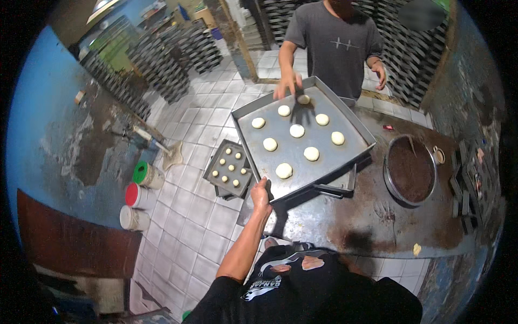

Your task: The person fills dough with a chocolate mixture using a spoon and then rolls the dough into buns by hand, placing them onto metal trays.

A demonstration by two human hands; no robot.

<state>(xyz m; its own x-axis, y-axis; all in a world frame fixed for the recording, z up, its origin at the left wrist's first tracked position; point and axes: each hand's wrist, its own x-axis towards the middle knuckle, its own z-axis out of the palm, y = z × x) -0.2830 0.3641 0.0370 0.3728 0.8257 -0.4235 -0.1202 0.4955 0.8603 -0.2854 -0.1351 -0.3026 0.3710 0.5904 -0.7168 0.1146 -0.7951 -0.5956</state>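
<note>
My left hand (261,197) grips the near left edge of a large square metal tray (326,156), held tilted over the metal table (377,227). Several pale, round dough balls (297,130) are spaced across the tray. Another tray (340,182) shows beneath it on the table. A co-worker in a grey T-shirt (337,54) stands opposite, one hand (287,82) over the tray's far left part, casting a shadow, the other hand (377,73) raised at the side. My right hand is not visible.
Trays with dough balls (226,178) are stacked low at the left. Lidded buckets (135,197) and a mop (171,156) stand by the blue wall. A round pan of brown filling (410,167) and a cup (438,156) sit at right. Tall tray stacks (421,59) stand behind.
</note>
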